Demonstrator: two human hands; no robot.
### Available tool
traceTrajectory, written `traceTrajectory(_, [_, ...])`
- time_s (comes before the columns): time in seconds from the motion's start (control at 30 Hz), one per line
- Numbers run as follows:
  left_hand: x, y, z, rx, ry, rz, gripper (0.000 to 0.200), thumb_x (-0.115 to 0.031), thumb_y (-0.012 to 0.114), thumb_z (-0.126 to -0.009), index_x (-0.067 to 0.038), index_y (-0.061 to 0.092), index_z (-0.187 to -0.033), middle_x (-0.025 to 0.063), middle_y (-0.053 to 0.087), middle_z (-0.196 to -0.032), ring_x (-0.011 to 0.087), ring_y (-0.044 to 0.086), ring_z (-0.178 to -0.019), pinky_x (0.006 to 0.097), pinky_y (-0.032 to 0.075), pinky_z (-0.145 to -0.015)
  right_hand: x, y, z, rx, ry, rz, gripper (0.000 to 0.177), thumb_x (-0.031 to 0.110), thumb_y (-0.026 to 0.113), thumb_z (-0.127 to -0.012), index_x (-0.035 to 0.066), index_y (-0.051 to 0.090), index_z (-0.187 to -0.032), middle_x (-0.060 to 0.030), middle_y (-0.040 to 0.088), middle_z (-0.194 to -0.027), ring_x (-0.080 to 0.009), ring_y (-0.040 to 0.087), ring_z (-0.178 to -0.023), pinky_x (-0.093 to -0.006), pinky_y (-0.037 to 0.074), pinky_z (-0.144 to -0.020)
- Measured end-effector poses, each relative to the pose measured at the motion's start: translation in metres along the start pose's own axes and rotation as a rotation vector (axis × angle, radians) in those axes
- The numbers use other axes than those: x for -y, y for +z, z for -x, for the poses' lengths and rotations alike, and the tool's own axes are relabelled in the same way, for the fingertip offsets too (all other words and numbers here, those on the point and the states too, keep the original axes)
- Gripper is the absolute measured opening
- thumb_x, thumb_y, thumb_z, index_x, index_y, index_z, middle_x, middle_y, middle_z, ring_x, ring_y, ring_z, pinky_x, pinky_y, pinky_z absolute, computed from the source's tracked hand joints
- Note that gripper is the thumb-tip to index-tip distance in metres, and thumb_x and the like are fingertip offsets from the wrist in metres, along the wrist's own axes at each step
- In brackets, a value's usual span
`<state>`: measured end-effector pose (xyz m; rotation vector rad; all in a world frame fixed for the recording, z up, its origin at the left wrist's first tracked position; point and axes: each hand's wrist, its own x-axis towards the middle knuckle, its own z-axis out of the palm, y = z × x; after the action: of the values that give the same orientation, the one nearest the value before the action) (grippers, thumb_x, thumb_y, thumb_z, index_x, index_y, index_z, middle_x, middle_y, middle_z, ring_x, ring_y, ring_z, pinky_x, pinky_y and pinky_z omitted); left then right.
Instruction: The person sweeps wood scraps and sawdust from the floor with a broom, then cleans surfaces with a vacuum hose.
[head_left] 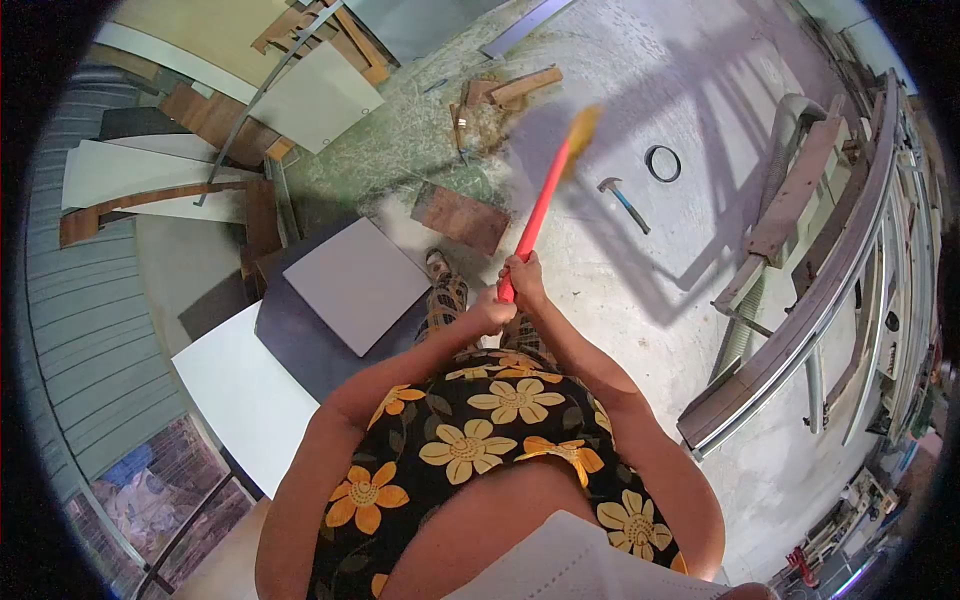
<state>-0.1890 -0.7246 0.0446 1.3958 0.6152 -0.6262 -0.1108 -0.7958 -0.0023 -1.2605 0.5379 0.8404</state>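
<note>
A broom [540, 205] with a red handle points away from me, and its yellowish bristle end, blurred, is over the concrete floor. My left hand [491, 312] is wrapped round the handle close to its near end. Just beyond it, my right hand [525, 274] is closed on the same handle. Left of the bristles lies a pile of wood scraps and debris [487, 118]. A brown board [461, 218] rests on the floor beside the handle. To the right of the broom are a hammer [627, 208] and a black ring [650, 163].
On my left, a grey square panel [357, 286] lies on a dark sheet [290, 335], beside a white board [235, 375]. Farther left, panels and wood offcuts [310, 98] lean together. Long metal and wooden profiles [800, 330] are stacked along the right side.
</note>
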Motion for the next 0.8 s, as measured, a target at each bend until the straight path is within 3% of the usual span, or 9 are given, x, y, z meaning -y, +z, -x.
traceTrajectory(0.07, [-0.038,-0.026,0.009,0.030,-0.299,-0.026,0.011,-0.014,0.055,-0.068,-0.005,0.049,-0.072,0.0025,0.045,-0.052,0.0143,0.037,-0.032,0.0281,0.027,-0.030,-0.005,0.017,-0.010,0.017,0.073,-0.057,0.014,0.004,0.047,-0.076,0.001,0.039,-0.087,-0.0074,0.048,-0.063,-0.0166,0.048,-0.049,-0.0277,0.043,-0.042])
traceTrajectory(0.17, [-0.033,-0.058,-0.006,0.045,-0.256,0.083,0.011,-0.013,0.052,-0.067,-0.007,0.046,-0.060,0.0015,0.041,-0.047,0.0117,0.038,-0.033,0.0264,0.028,-0.030,-0.017,0.040,-0.036,0.177,0.147,-0.198,0.007,0.004,0.046,-0.076,0.001,0.043,-0.080,-0.0066,0.048,-0.061,-0.0163,0.047,-0.048,-0.0264,0.042,-0.043])
traceTrajectory(0.23, [-0.041,-0.071,-0.001,0.010,-0.266,0.069,0.010,-0.012,0.049,-0.068,-0.003,0.045,-0.068,0.0031,0.043,-0.049,0.0131,0.041,-0.035,0.0273,0.030,-0.031,-0.024,0.058,-0.048,0.287,0.165,-0.293,0.003,0.005,0.046,-0.077,0.002,0.046,-0.078,-0.0054,0.048,-0.060,-0.0152,0.047,-0.048,-0.0257,0.041,-0.043])
traceTrajectory(0.3, [-0.047,-0.081,0.012,-0.053,-0.229,-0.030,0.014,-0.012,0.049,-0.068,-0.002,0.044,-0.076,0.0042,0.044,-0.051,0.0142,0.043,-0.036,0.0280,0.031,-0.031,-0.034,0.077,-0.052,0.259,0.095,-0.181,0.009,0.006,0.046,-0.077,0.003,0.042,-0.085,-0.0049,0.047,-0.060,-0.0149,0.047,-0.047,-0.0278,0.043,-0.042])
traceTrajectory(0.33, [-0.046,-0.089,0.019,-0.058,-0.179,-0.041,0.025,-0.011,0.050,-0.068,0.001,0.041,-0.088,0.0066,0.048,-0.059,0.0170,0.047,-0.041,0.0306,0.036,-0.035,-0.034,0.089,-0.050,0.242,0.061,-0.126,0.013,0.007,0.046,-0.078,0.004,0.041,-0.089,-0.0046,0.046,-0.059,-0.0148,0.048,-0.046,-0.0288,0.044,-0.041])
traceTrajectory(0.43, [-0.023,-0.116,0.028,-0.069,-0.005,-0.070,0.030,-0.011,0.050,-0.068,0.002,0.038,-0.093,0.0082,0.050,-0.066,0.0188,0.051,-0.047,0.0320,0.040,-0.039,-0.030,0.125,-0.028,0.208,-0.012,-0.214,0.015,0.006,0.046,-0.077,0.005,0.041,-0.091,-0.0039,0.046,-0.060,-0.0132,0.047,-0.047,-0.0269,0.043,-0.042])
traceTrajectory(0.47, [-0.011,-0.127,0.025,-0.127,-0.064,-0.241,0.028,-0.009,0.050,-0.068,0.003,0.039,-0.091,0.0085,0.050,-0.068,0.0197,0.052,-0.051,0.0323,0.042,-0.042,-0.031,0.134,-0.024,0.161,-0.047,-0.203,0.016,0.005,0.046,-0.077,0.005,0.039,-0.092,-0.0042,0.046,-0.062,-0.0123,0.047,-0.048,-0.0259,0.043,-0.043])
traceTrajectory(0.57, [-0.026,-0.141,0.039,0.007,-0.006,-0.146,0.020,-0.003,0.047,-0.068,-0.006,0.038,-0.086,0.0015,0.041,-0.055,0.0131,0.041,-0.039,0.0266,0.032,-0.034,-0.021,0.148,-0.007,0.069,-0.120,-0.246,0.017,0.003,0.046,-0.076,0.006,0.040,-0.091,-0.0029,0.046,-0.063,-0.0122,0.046,-0.048,-0.0258,0.042,-0.041])
traceTrajectory(0.8, [-0.074,-0.116,0.040,0.240,-0.171,-0.230,0.021,-0.006,0.048,-0.068,-0.005,0.038,-0.086,0.0012,0.042,-0.056,0.0099,0.036,-0.037,0.0263,0.030,-0.033,-0.029,0.106,-0.016,-0.130,-0.158,-0.341,0.012,0.006,0.046,-0.076,0.002,0.041,-0.086,-0.0066,0.048,-0.062,-0.0167,0.050,-0.048,-0.0285,0.043,-0.043])
